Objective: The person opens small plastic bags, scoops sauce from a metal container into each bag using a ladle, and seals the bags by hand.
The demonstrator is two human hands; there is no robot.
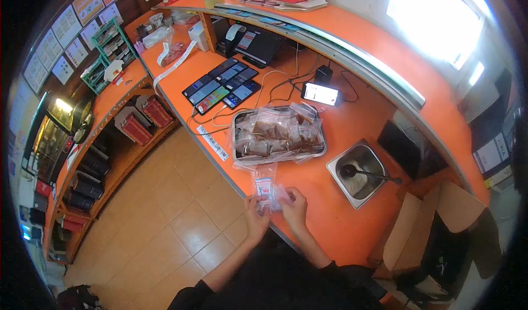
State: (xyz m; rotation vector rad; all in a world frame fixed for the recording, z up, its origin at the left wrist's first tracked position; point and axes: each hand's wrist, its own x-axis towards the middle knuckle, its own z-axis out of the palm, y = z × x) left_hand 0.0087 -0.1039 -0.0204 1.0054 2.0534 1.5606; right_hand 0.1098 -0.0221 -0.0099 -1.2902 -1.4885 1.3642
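Note:
On the orange counter, near its front edge, lies a clear plastic bag pack with a blue, white and red print. My left hand has its fingers closed on the lower left side of this pack. At its right, my right hand pinches a piece of clear plastic between thumb and fingers. Just beyond the hands stands a metal tray heaped with several small clear bags of brown contents.
A square steel container with a black ladle sits right of the hands. Farther right is an open cardboard box. Several phones, cables and a lit phone lie behind the tray. A paper label marks the counter's front edge.

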